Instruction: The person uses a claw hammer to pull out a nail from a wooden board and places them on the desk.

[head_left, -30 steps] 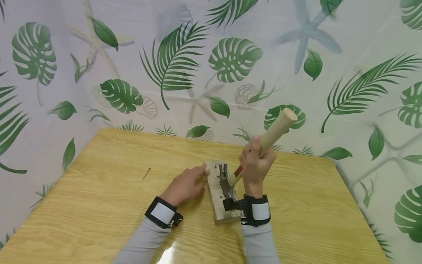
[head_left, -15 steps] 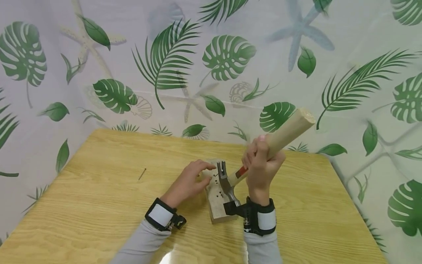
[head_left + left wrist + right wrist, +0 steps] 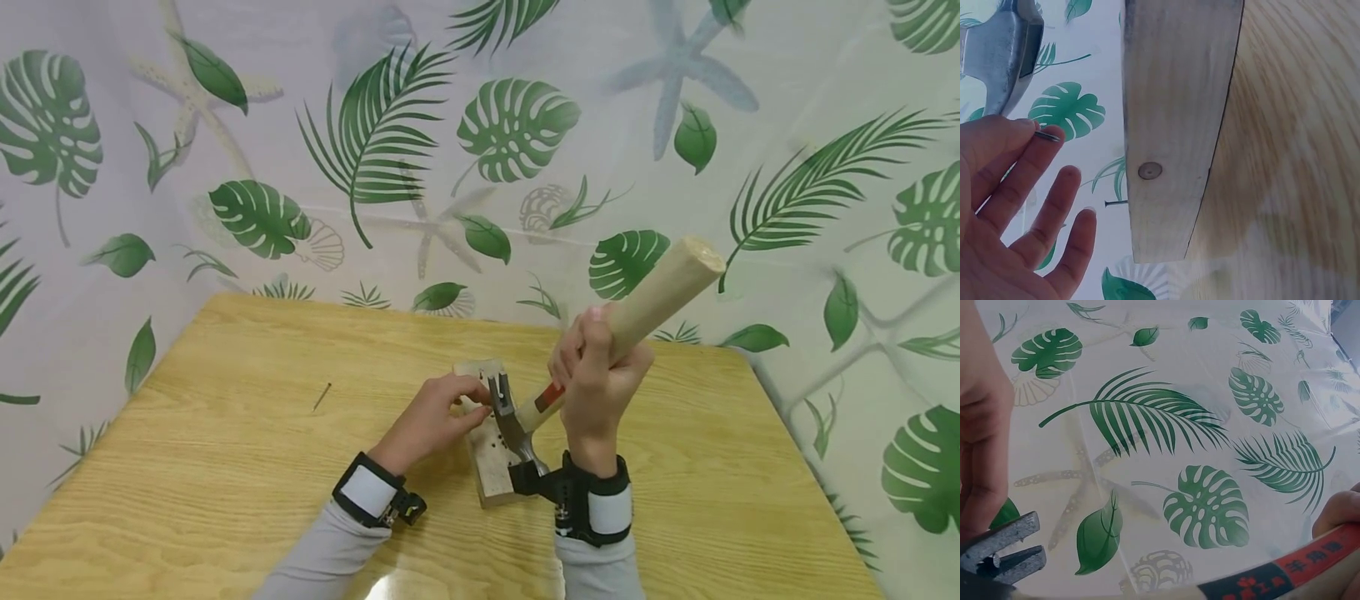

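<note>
My right hand (image 3: pixel 600 367) grips the wooden handle of a claw hammer (image 3: pixel 660 296), which slants up to the right. The hammer's head is above a pale wooden block (image 3: pixel 495 479), its claw pointing away. Close beside the claw, my left hand (image 3: pixel 431 412) pinches a thin nail (image 3: pixel 1049 135) between thumb and index finger; its other fingers are spread. Dark holes or nail heads dot the block's top. In the left wrist view another nail (image 3: pixel 1116 203) stands out of the block. The claw (image 3: pixel 1007 550) appears low in the right wrist view, near my left fingers.
A loose nail (image 3: pixel 322 396) lies on the wood-grain table (image 3: pixel 247 467), left of the block. Behind the table hangs a leaf-patterned cloth (image 3: pixel 420 108). Each wrist wears a black strap with a camera.
My left hand has let go of the block's left edge, risen over it and brought thumb and index finger together by the claw. The hammer handle has tilted farther right.
</note>
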A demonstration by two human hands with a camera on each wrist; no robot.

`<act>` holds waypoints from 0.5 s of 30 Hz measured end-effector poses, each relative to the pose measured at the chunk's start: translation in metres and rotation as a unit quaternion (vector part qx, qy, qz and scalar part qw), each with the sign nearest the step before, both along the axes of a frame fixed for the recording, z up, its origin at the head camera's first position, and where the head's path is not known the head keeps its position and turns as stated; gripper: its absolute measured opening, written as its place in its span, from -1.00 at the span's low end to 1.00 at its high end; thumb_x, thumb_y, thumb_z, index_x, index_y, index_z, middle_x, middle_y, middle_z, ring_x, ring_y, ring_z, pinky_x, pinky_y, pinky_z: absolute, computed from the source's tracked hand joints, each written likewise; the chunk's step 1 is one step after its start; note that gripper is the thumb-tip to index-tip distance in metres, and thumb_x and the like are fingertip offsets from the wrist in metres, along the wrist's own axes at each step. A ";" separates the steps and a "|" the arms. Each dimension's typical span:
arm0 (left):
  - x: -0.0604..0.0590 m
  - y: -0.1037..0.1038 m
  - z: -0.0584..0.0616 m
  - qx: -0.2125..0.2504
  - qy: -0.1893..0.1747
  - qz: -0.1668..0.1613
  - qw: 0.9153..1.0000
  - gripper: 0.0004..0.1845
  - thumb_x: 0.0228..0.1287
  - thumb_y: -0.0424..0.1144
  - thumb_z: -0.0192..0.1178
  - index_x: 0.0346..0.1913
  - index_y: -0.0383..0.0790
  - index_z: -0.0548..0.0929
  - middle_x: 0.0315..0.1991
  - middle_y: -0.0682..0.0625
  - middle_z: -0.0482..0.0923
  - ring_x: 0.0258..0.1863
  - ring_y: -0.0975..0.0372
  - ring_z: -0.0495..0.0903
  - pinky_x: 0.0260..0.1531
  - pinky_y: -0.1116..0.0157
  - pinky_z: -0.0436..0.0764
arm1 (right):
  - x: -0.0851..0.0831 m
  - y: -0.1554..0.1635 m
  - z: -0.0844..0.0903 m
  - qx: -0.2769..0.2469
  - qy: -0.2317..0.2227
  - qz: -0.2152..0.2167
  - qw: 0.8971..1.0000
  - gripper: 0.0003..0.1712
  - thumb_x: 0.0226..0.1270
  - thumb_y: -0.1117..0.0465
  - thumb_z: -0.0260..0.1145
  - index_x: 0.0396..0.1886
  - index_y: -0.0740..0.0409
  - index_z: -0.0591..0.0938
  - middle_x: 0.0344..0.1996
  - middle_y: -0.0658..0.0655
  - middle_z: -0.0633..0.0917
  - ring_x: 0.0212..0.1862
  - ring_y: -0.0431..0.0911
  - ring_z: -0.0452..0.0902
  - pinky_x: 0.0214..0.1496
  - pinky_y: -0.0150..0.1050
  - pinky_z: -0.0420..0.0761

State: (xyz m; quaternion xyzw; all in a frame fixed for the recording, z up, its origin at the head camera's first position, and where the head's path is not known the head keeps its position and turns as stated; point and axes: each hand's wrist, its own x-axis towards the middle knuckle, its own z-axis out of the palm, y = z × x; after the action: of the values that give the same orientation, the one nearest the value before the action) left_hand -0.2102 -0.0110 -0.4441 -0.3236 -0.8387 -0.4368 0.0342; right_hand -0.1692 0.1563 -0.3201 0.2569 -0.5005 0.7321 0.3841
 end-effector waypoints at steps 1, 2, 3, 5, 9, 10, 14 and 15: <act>0.000 0.000 0.000 0.002 0.001 0.001 1.000 -0.92 0.34 -0.33 0.33 -0.16 -0.12 0.76 -0.14 0.03 0.76 -0.08 0.16 0.71 -0.01 0.08 0.66 | 0.000 0.000 0.000 0.001 -0.002 -0.002 1.000 -0.60 0.45 0.35 0.02 -0.65 0.27 0.25 -0.86 -0.02 0.21 -0.87 -0.22 0.05 -0.88 -0.31 0.09; 0.000 0.000 0.000 0.003 0.001 0.002 1.000 -0.92 0.34 -0.32 0.34 -0.17 -0.11 0.76 -0.15 0.04 0.77 -0.08 0.17 0.71 -0.01 0.08 0.66 | 0.000 0.000 0.000 0.002 -0.004 -0.003 1.000 -0.60 0.45 0.35 0.02 -0.65 0.27 0.25 -0.86 -0.02 0.21 -0.87 -0.22 0.05 -0.88 -0.31 0.09; 0.000 -0.001 0.000 0.004 0.001 0.003 1.000 -0.93 0.33 -0.32 0.35 -0.18 -0.10 0.77 -0.16 0.05 0.77 -0.09 0.18 0.71 0.00 0.07 0.66 | 0.000 0.000 0.000 0.001 -0.005 -0.003 1.000 -0.60 0.46 0.35 0.02 -0.65 0.27 0.24 -0.86 -0.02 0.21 -0.87 -0.22 0.05 -0.88 -0.31 0.09; 0.000 -0.001 0.000 0.003 0.000 0.006 1.000 -0.93 0.31 -0.31 0.37 -0.20 -0.08 0.77 -0.18 0.07 0.78 -0.10 0.20 0.70 0.01 0.07 0.66 | 0.001 -0.001 0.000 0.003 -0.009 -0.003 1.000 -0.59 0.46 0.35 0.02 -0.65 0.27 0.24 -0.86 -0.02 0.21 -0.88 -0.22 0.05 -0.89 -0.31 0.08; 0.001 -0.002 -0.001 0.001 -0.001 0.016 1.000 -0.93 0.29 -0.31 0.39 -0.22 -0.06 0.78 -0.21 0.09 0.78 -0.10 0.22 0.69 0.04 0.09 0.65 | 0.001 -0.001 0.001 0.007 -0.011 0.004 1.000 -0.58 0.48 0.34 0.02 -0.66 0.26 0.25 -0.86 -0.02 0.22 -0.88 -0.23 0.05 -0.89 -0.32 0.07; 0.001 -0.003 -0.001 0.000 0.001 0.018 1.000 -0.94 0.29 -0.31 0.39 -0.23 -0.06 0.79 -0.21 0.10 0.78 -0.10 0.23 0.68 0.04 0.10 0.65 | 0.001 -0.002 0.002 0.008 -0.010 0.005 1.000 -0.58 0.48 0.34 0.02 -0.66 0.26 0.25 -0.86 -0.02 0.22 -0.88 -0.23 0.05 -0.89 -0.32 0.07; 0.001 -0.003 -0.002 0.001 0.020 0.021 1.000 -0.96 0.30 -0.29 0.39 -0.24 -0.08 0.79 -0.23 0.11 0.78 -0.12 0.22 0.68 0.02 0.13 0.65 | 0.002 -0.002 0.003 0.011 -0.011 0.012 1.000 -0.58 0.48 0.34 0.02 -0.65 0.27 0.24 -0.87 -0.02 0.22 -0.88 -0.22 0.05 -0.89 -0.32 0.06; 0.001 -0.003 -0.002 0.002 0.023 0.022 1.000 -0.97 0.31 -0.28 0.38 -0.24 -0.09 0.78 -0.24 0.11 0.78 -0.12 0.20 0.68 0.02 0.13 0.65 | 0.002 -0.002 0.003 0.012 -0.013 0.013 1.000 -0.58 0.48 0.34 0.02 -0.65 0.28 0.24 -0.87 -0.02 0.22 -0.88 -0.22 0.05 -0.89 -0.32 0.06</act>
State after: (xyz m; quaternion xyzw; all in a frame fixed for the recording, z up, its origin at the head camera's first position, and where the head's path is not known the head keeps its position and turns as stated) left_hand -0.2095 -0.0137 -0.4461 -0.3152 -0.8436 -0.4301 0.0635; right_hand -0.1672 0.1542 -0.3171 0.2582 -0.5105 0.7342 0.3655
